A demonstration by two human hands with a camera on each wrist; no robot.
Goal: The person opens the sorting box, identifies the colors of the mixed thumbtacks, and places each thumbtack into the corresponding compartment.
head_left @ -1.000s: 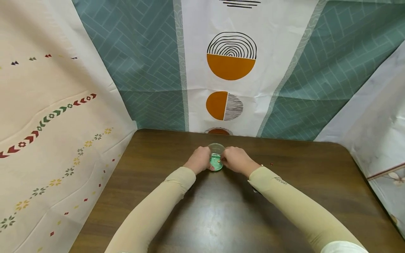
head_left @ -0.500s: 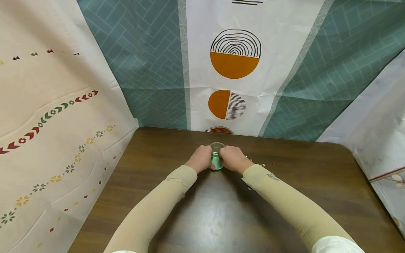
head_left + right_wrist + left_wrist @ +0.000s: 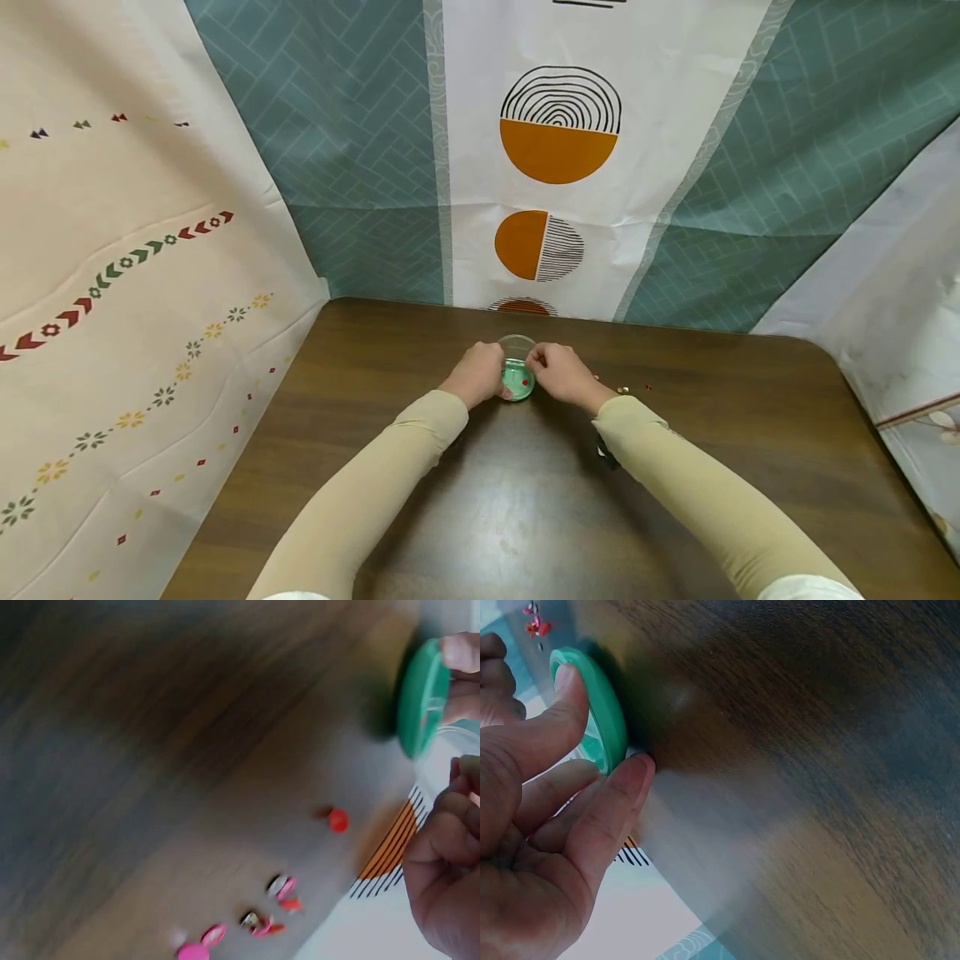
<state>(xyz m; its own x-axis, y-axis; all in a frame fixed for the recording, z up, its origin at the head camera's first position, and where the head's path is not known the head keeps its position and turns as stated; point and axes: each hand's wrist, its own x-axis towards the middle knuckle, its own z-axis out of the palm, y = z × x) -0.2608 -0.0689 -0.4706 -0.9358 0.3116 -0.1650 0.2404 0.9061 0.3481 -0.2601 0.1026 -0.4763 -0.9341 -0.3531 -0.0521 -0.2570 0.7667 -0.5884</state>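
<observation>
In the head view, both arms stretched forward, the left hand (image 3: 477, 373) and right hand (image 3: 561, 374) flanking a round green container (image 3: 513, 385) near the surface's (image 3: 480, 500) far edge. In the left wrist view, the left hand pinched its rim. In the right wrist view, the right hand's fingers curled beside it; whether they pinched anything could not be told.

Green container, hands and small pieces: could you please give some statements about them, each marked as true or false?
1. The left hand holds the green container. True.
2. The right hand is spread flat. False: its fingers are bent, near the container.
3. Several small pieces lie on the table. True.
4. All those pieces are red. False: pink pieces show too.
5. In the head view, a red spot shows within the container's outline. True.
</observation>
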